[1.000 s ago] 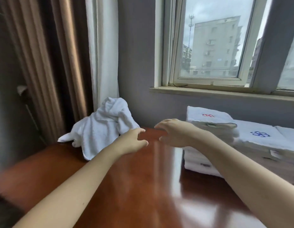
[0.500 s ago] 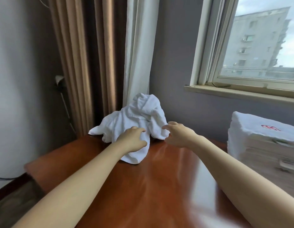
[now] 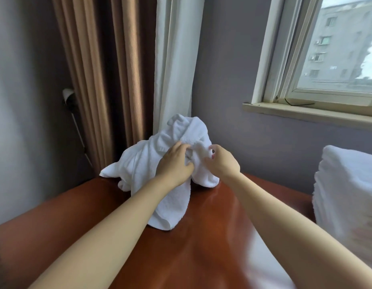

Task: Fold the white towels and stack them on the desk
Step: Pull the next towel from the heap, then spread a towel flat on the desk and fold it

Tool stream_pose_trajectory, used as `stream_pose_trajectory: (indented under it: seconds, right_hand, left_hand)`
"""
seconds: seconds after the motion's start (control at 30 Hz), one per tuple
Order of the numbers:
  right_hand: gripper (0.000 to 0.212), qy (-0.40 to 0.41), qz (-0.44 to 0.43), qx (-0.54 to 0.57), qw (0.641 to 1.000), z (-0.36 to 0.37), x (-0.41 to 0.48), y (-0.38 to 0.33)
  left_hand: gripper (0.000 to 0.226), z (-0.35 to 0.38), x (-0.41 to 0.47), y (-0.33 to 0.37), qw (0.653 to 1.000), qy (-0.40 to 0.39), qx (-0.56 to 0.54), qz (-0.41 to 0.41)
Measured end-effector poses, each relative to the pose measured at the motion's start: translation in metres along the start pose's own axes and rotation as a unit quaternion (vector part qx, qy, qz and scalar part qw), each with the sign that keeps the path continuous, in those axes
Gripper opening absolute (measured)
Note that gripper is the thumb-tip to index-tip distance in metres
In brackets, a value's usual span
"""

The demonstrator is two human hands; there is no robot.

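A crumpled white towel (image 3: 143, 163) lies in a heap at the far left corner of the glossy brown desk (image 3: 201, 243), with one end trailing toward me. My left hand (image 3: 174, 163) grips a fold near the middle of the heap. Just to its right, my right hand (image 3: 221, 161) pinches the cloth, fingers curled into it. A tall stack of folded white towels (image 3: 347, 188) stands at the desk's right edge, partly cut off by the frame.
Brown and white curtains (image 3: 122, 69) hang behind the heap. A grey wall and a window sill (image 3: 306, 111) run along the back. The desk's left edge drops off beside a pale wall.
Both hands have reached forward from above the desk onto the crumpled towel and taken hold of it. The view has swung left, so the folded stack now sits at the right edge.
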State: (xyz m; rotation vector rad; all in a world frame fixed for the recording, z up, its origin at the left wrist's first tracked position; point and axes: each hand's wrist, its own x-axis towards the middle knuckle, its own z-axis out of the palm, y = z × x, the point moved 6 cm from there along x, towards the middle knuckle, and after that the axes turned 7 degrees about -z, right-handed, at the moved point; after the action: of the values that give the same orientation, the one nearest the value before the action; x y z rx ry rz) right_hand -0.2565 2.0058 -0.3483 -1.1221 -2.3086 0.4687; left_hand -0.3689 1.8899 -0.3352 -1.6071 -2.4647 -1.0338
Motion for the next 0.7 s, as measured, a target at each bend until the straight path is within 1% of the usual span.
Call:
stream_pose_trajectory:
  seconds: [0.1, 0.2, 0.3, 0.37, 0.43, 0.53, 0.6, 0.7]
  right_hand:
    - [0.034, 0.018, -0.009, -0.016, 1.000, 0.005, 0.005, 0.001]
    - [0.029, 0.035, -0.016, -0.046, 0.998, 0.005, 0.008, -0.005]
    - [0.036, 0.039, -0.006, -0.005, 0.999, 0.005, 0.010, -0.011]
    - [0.035, 0.041, -0.005, 0.005, 0.999, 0.004, 0.010, -0.011]
    - [0.034, 0.054, -0.024, 0.004, 0.998, 0.000, 0.007, -0.013]
    - [0.039, 0.046, -0.067, 0.007, 0.997, -0.007, -0.005, -0.019]
    - [0.033, 0.051, -0.081, 0.031, 0.995, -0.015, -0.021, -0.021]
    - [0.018, 0.090, -0.098, 0.073, 0.988, -0.039, -0.055, -0.019]
  left_hand:
    - [0.051, 0.007, -0.001, -0.005, 1.000, 0.008, -0.004, -0.003]
    - [0.060, 0.008, -0.004, -0.008, 0.999, -0.015, -0.010, -0.028]
    - [0.059, -0.003, -0.005, -0.007, 0.999, -0.012, -0.011, -0.032]
    - [0.059, -0.010, -0.006, -0.007, 0.999, -0.008, -0.014, -0.032]
    - [0.061, -0.013, -0.009, -0.006, 0.999, -0.012, -0.016, -0.030]
    - [0.066, -0.015, -0.012, -0.005, 1.000, -0.011, -0.009, -0.024]
    - [0.069, -0.018, -0.013, -0.004, 1.000, 0.005, -0.006, -0.025]
    - [0.065, -0.020, -0.020, 0.002, 0.999, 0.020, -0.028, -0.036]
